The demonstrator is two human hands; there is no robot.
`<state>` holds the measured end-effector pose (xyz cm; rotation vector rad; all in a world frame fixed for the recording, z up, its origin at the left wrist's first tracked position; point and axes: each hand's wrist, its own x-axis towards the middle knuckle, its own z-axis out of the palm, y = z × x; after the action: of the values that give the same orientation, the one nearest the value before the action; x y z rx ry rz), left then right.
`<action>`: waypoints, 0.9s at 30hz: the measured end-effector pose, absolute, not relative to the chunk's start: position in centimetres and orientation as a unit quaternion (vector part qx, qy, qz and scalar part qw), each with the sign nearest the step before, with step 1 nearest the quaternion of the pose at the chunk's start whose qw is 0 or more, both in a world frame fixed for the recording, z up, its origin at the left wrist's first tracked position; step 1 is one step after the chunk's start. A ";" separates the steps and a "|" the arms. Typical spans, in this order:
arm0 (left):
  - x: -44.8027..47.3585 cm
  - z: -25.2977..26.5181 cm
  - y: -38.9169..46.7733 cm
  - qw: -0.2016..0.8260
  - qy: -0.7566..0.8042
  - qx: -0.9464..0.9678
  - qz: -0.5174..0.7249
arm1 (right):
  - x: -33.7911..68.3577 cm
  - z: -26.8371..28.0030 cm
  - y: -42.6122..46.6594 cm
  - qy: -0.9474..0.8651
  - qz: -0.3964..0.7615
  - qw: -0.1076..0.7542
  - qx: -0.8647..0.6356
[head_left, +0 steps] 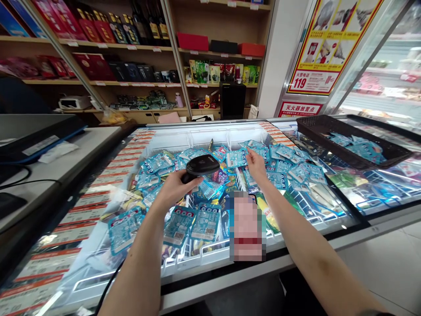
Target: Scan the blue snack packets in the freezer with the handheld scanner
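Note:
My left hand [176,188] is closed around the handle of a black barcode scanner [203,165], its head held over the middle of the chest freezer [202,134]. In my right hand [257,166], a blue packet [235,158] is pinched by its right edge between thumb and fingers. Just right of the scanner, the packet shows a printed face. Many similar blue packets are spread over the freezer on both sides of my hands. Two of them, packets with barcodes showing [179,224] [206,222], lie near my left forearm. A blurred-out, phone-shaped object [247,230] rests at the front edge.
A dark basket [348,151] with more blue packets stands at the right. On the left is a counter [95,145] with black equipment and cables. Shelves of bottles and boxes [128,66] line the back. A yellow poster [332,48] hangs at the upper right.

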<state>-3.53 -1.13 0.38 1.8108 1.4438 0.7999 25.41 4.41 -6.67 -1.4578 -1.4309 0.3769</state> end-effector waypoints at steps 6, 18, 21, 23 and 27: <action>-3.8 0.0 -0.9 0.334 0.549 0.708 0.293 | 25.2 -6.6 4.6 -0.613 0.147 0.496 -0.597; -3.7 -0.3 -0.9 0.327 0.548 0.723 0.266 | 24.8 -6.2 4.4 -0.622 0.113 0.497 -0.595; -3.8 -0.3 -0.8 0.323 0.546 0.727 0.262 | 24.9 -6.4 4.5 -0.617 0.121 0.502 -0.594; -3.8 -0.2 -0.9 0.321 0.545 0.730 0.258 | 24.9 -6.5 4.5 -0.615 0.130 0.504 -0.592; -3.6 0.2 -1.0 0.326 0.542 0.733 0.250 | 24.9 -6.5 4.3 -0.613 0.137 0.507 -0.590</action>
<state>-3.60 -1.03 0.18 1.9214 1.4213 0.6556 24.92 4.34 -6.51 -1.4230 -1.4788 0.3294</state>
